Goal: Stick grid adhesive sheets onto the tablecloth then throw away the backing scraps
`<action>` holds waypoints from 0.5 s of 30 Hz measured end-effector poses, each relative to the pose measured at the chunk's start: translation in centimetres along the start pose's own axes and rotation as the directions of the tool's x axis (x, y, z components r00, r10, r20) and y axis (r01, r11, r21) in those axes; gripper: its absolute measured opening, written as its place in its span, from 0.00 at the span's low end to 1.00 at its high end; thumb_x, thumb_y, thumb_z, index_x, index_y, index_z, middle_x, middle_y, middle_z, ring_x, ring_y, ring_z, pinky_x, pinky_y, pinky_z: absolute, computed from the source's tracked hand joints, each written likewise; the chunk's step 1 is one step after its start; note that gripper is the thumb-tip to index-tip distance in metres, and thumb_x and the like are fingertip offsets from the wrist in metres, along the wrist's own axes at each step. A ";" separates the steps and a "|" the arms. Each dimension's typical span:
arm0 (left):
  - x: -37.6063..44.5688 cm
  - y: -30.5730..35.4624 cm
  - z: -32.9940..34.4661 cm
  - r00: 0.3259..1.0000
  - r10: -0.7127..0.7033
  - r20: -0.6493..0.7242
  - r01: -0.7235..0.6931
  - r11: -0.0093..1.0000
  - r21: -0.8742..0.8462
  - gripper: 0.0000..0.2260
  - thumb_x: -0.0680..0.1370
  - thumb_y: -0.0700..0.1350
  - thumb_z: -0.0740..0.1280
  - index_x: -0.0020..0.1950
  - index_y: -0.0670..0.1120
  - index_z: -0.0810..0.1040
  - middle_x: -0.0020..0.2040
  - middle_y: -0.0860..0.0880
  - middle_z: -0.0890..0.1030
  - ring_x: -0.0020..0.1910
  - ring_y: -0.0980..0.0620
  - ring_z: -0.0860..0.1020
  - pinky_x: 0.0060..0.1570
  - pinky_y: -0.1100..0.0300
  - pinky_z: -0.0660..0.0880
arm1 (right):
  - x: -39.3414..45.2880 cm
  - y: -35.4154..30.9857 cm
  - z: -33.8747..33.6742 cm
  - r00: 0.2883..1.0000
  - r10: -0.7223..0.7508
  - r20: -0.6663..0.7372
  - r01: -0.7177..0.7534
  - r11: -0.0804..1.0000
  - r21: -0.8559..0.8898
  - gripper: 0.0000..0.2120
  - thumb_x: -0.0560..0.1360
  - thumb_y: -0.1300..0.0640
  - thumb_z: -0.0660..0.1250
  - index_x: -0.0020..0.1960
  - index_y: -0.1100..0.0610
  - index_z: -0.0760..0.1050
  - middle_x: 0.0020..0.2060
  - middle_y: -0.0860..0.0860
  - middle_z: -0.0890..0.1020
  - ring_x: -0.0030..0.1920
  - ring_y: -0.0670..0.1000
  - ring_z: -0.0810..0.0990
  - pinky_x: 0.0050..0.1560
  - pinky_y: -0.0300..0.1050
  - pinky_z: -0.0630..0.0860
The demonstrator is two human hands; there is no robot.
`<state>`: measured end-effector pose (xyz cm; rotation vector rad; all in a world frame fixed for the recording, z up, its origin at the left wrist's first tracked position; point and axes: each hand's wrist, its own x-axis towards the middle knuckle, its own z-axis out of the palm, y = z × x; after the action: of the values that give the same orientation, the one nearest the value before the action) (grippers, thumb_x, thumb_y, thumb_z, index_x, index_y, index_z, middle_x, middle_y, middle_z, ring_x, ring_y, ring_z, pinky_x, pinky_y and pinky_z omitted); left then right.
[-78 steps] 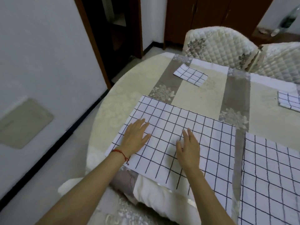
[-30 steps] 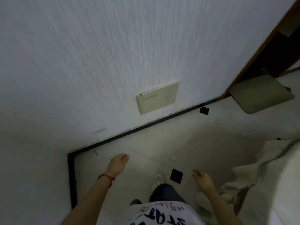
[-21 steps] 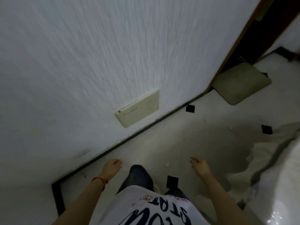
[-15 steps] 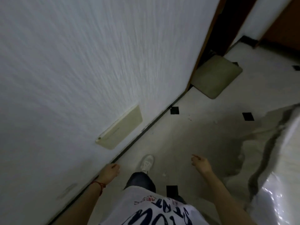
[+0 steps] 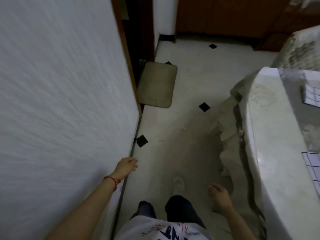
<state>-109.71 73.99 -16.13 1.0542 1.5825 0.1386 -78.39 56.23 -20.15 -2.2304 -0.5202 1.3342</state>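
Note:
I look down at the floor between a white wall and the table. My left hand hangs by the wall with loosely curled fingers and holds nothing. My right hand hangs over the floor beside the table, fingers relaxed and empty. The tablecloth drapes over the round table edge at the right. A corner of one grid adhesive sheet shows at the right border. A smaller grid sheet lies farther back on the cloth.
A beige door mat lies by the dark doorway ahead on the left. White floor tiles with small black diamond insets run forward. My shoe and dark trousers show below. Brown wooden doors stand at the far end.
Both hands left the grid sheet on the table. I have turned away and walk along the wall; the view has swung forward toward the doorway, and the table edge has come into sight at right.

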 end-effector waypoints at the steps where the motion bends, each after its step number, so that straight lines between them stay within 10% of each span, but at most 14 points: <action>1: 1.8 2.1 0.4 1.000 0.012 0.010 -0.012 1.000 0.005 0.09 0.79 0.44 0.59 0.53 0.43 0.75 0.41 0.47 0.78 0.38 0.54 0.74 0.36 0.65 0.69 | 1.1 -0.4 -0.5 1.000 0.025 -0.002 -0.025 1.000 -0.003 0.10 0.77 0.63 0.61 0.55 0.66 0.74 0.41 0.60 0.79 0.45 0.63 0.77 0.55 0.61 0.74; 15: 16.1 15.2 0.7 0.978 -0.194 -0.077 0.184 0.976 -0.117 0.09 0.78 0.45 0.62 0.47 0.40 0.77 0.40 0.44 0.79 0.38 0.48 0.76 0.37 0.60 0.71 | 21.4 -21.1 -5.7 0.998 -0.058 0.022 0.060 0.994 -0.090 0.15 0.78 0.62 0.60 0.62 0.68 0.71 0.59 0.65 0.77 0.60 0.64 0.74 0.58 0.51 0.71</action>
<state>-99.65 93.48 -18.98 0.8173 1.7261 0.1423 -65.23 83.79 -20.61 -2.2577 -0.6606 1.3282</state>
